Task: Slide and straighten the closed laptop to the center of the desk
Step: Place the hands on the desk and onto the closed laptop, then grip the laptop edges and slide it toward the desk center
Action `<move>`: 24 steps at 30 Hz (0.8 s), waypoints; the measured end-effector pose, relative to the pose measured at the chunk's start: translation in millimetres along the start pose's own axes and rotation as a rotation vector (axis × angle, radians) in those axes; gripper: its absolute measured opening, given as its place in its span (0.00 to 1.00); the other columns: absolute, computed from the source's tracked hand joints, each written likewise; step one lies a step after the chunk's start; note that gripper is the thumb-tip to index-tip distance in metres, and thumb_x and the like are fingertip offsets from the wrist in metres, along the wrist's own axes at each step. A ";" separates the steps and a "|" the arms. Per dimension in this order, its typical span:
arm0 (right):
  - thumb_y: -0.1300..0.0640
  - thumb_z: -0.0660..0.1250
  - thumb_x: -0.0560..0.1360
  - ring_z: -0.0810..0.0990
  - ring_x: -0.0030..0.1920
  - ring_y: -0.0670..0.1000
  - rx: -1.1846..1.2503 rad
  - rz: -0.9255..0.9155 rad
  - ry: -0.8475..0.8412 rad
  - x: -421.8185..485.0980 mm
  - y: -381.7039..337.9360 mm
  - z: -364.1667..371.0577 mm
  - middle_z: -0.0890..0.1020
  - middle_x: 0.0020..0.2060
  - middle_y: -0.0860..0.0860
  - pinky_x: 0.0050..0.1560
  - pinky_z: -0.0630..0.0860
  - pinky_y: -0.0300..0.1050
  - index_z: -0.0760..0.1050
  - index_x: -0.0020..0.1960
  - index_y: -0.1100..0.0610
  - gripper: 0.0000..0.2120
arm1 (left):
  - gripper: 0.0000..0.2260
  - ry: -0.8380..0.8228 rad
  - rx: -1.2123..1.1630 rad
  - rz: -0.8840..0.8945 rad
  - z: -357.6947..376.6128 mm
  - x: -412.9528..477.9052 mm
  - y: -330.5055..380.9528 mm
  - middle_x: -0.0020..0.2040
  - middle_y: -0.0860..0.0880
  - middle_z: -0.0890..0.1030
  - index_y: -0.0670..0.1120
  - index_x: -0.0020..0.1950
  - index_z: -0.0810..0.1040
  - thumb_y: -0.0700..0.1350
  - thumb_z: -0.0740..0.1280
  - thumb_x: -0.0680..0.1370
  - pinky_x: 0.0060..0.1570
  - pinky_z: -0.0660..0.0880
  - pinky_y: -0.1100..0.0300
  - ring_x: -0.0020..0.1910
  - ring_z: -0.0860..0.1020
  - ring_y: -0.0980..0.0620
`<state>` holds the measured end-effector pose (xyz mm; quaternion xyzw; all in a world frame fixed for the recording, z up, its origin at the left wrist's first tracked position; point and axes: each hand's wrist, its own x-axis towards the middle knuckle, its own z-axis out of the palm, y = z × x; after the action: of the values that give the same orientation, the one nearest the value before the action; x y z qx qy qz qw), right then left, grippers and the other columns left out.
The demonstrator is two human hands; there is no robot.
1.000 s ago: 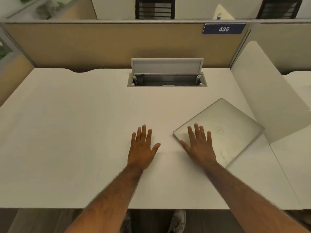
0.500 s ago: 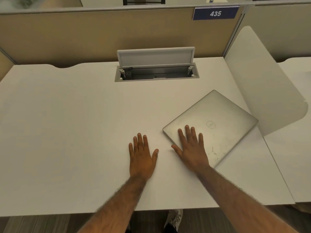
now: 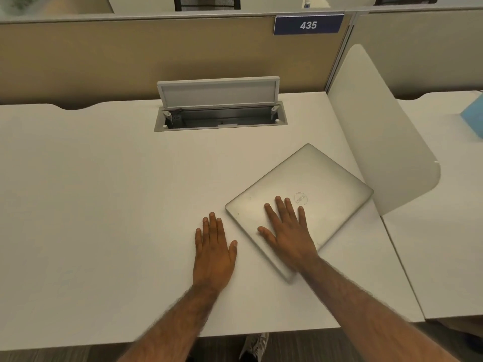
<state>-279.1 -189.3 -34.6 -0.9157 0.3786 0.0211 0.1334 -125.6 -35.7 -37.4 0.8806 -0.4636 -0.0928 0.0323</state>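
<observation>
A closed silver laptop (image 3: 313,178) lies skewed on the right half of the white desk (image 3: 91,205), one corner pointing at the far side and its right corner close to the side divider. My right hand (image 3: 287,231) rests flat on the laptop's lid, fingers spread, near its left part. My left hand (image 3: 214,246) lies flat on the bare desk just left of the laptop's near-left edge, not touching it as far as I can tell.
An open cable box with its grey lid raised (image 3: 219,105) is set into the desk at the back centre. A white curved divider (image 3: 379,142) stands to the right. Tan partition (image 3: 156,56) with sign 435 behind. A blue object (image 3: 474,118) on the neighbouring desk.
My right hand has slid further onto the laptop lid, toward its middle. The laptop looks slightly shifted left. My left hand stays flat on the desk.
</observation>
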 end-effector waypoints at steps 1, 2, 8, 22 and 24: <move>0.30 0.39 0.80 0.44 0.85 0.57 -0.010 0.006 0.004 0.1 8.7 -2.6 0.49 0.85 0.53 0.82 0.43 0.64 0.51 0.85 0.48 0.39 | 0.32 0.003 0.007 0.007 -0.4 -1.4 7.5 0.83 0.41 0.44 0.39 0.81 0.46 0.56 0.48 0.83 0.80 0.47 0.46 0.82 0.45 0.43; 0.30 0.38 0.79 0.45 0.85 0.58 -0.024 0.011 0.005 0.4 17.5 -5.2 0.49 0.85 0.53 0.82 0.44 0.64 0.52 0.85 0.48 0.39 | 0.32 0.002 0.007 0.009 -0.7 -2.4 15.2 0.82 0.41 0.45 0.39 0.81 0.47 0.55 0.49 0.83 0.80 0.47 0.46 0.82 0.46 0.42; 0.30 0.39 0.79 0.46 0.85 0.58 -0.039 0.116 0.010 8.1 72.1 -22.1 0.49 0.85 0.55 0.81 0.44 0.64 0.51 0.85 0.48 0.39 | 0.33 -0.015 -0.113 -0.071 0.5 -4.2 52.1 0.83 0.41 0.43 0.39 0.81 0.43 0.54 0.50 0.82 0.81 0.43 0.48 0.82 0.44 0.44; 0.32 0.56 0.79 0.53 0.83 0.62 0.035 0.349 0.053 49.9 163.3 -63.3 0.56 0.83 0.60 0.78 0.49 0.68 0.60 0.80 0.53 0.37 | 0.25 -0.009 -0.423 -0.450 -27.6 -2.8 100.1 0.67 0.45 0.70 0.44 0.77 0.63 0.43 0.58 0.79 0.66 0.67 0.53 0.65 0.70 0.45; 0.31 0.59 0.78 0.58 0.81 0.62 0.039 0.374 0.026 57.2 168.6 -71.8 0.60 0.81 0.60 0.77 0.54 0.68 0.61 0.79 0.53 0.38 | 0.25 -0.040 -0.532 -0.502 -31.3 -3.7 107.9 0.66 0.43 0.71 0.43 0.78 0.61 0.44 0.57 0.79 0.66 0.68 0.50 0.64 0.70 0.43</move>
<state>-360.7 -361.5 -11.9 -0.8266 0.5444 0.0266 0.1399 -209.1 -94.9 9.2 0.9257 -0.1931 -0.2326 0.2272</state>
